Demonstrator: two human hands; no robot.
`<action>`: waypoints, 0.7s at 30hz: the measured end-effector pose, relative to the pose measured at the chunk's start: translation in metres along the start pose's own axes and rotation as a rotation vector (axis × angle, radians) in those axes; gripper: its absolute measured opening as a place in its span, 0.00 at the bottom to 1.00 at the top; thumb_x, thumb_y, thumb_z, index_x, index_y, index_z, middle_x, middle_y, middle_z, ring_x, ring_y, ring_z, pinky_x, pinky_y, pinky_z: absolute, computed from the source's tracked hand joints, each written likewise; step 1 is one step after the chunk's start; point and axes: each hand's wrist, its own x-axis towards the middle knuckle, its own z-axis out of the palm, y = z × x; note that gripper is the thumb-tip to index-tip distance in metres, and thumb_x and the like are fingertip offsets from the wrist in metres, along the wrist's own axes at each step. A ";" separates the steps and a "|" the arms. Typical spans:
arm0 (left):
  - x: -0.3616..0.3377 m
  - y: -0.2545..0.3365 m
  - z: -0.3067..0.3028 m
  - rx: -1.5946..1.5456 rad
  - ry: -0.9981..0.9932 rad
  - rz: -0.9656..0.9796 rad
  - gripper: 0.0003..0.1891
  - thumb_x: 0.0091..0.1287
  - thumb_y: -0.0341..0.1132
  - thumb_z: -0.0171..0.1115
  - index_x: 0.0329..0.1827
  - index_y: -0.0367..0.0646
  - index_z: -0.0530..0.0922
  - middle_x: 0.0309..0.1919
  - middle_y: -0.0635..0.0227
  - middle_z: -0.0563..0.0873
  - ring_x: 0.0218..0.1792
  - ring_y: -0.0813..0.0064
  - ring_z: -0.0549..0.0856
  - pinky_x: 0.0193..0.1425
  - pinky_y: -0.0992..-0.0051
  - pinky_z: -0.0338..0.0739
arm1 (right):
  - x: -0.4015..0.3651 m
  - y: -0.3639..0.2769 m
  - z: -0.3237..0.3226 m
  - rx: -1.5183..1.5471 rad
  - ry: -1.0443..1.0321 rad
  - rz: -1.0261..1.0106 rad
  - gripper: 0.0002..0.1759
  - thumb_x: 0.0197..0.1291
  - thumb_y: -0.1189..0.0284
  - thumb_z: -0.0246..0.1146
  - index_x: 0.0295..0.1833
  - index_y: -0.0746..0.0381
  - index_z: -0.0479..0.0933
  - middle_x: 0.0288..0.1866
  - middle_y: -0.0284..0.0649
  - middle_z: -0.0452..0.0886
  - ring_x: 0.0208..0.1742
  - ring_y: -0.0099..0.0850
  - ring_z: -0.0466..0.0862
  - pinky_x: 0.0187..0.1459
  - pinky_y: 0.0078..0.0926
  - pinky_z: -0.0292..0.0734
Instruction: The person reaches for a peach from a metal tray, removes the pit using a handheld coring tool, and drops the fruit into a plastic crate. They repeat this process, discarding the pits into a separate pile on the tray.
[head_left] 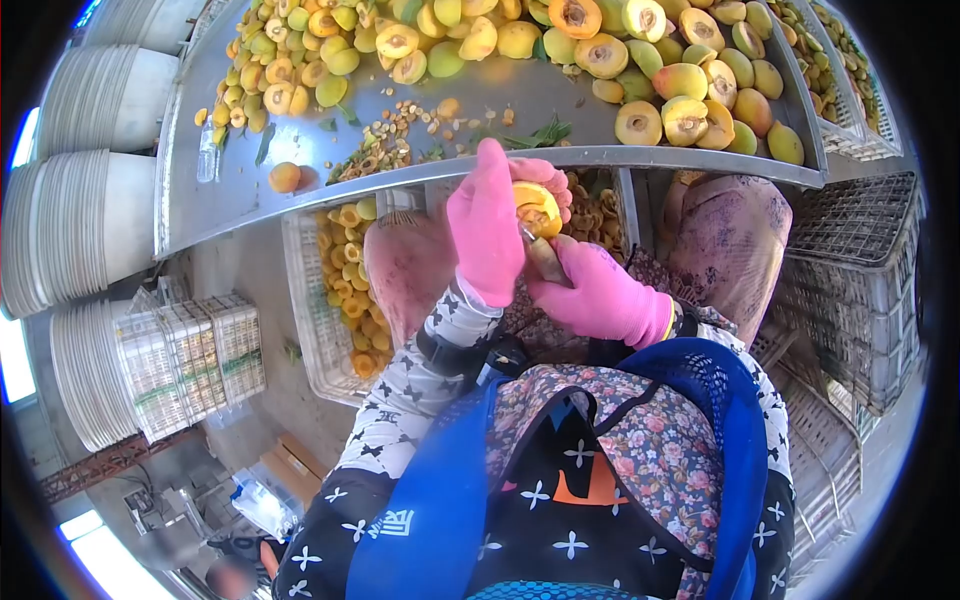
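My left hand (490, 225), in a pink glove, is closed around a halved apricot (538, 210) just below the metal table's front edge. Its orange cut face is turned up toward me. My right hand (605, 295), also gloved in pink, grips the wooden handle of a pitting tool (546, 260). The tool's metal end meets the fruit's cut side; its exact tip shape is hidden. Behind my hands, whole and halved apricots (600, 55) are heaped on the metal table (350, 95). Loose pits (395, 130) and leaves lie nearer the edge.
Below the table, a crate (310, 300) of apricot halves stands left of my knees, and another container of dark pits sits between them. Stacked crates (850, 270) rise on the right. Nested white tubs (90, 220) and a crate stack (190, 365) stand on the left.
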 end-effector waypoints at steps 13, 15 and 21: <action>-0.003 0.013 -0.011 -0.057 -0.161 -0.006 0.34 0.81 0.57 0.39 0.40 0.32 0.80 0.32 0.53 0.86 0.30 0.65 0.86 0.37 0.69 0.83 | -0.002 -0.027 -0.029 0.648 -0.515 0.282 0.09 0.60 0.70 0.64 0.41 0.64 0.76 0.24 0.29 0.75 0.20 0.18 0.73 0.22 0.16 0.64; 0.001 0.022 -0.023 -0.156 -0.025 -0.041 0.32 0.81 0.56 0.40 0.42 0.32 0.80 0.35 0.53 0.86 0.35 0.63 0.88 0.41 0.66 0.85 | 0.000 -0.029 -0.032 0.522 -0.532 0.297 0.09 0.61 0.68 0.64 0.43 0.62 0.76 0.26 0.31 0.77 0.23 0.19 0.76 0.24 0.18 0.68; -0.033 0.109 -0.188 0.939 0.029 0.224 0.18 0.77 0.39 0.56 0.58 0.31 0.80 0.50 0.60 0.87 0.52 0.71 0.85 0.57 0.73 0.80 | -0.008 0.038 -0.025 -0.711 -0.109 -0.244 0.17 0.60 0.61 0.66 0.43 0.63 0.74 0.29 0.49 0.82 0.30 0.49 0.83 0.33 0.46 0.77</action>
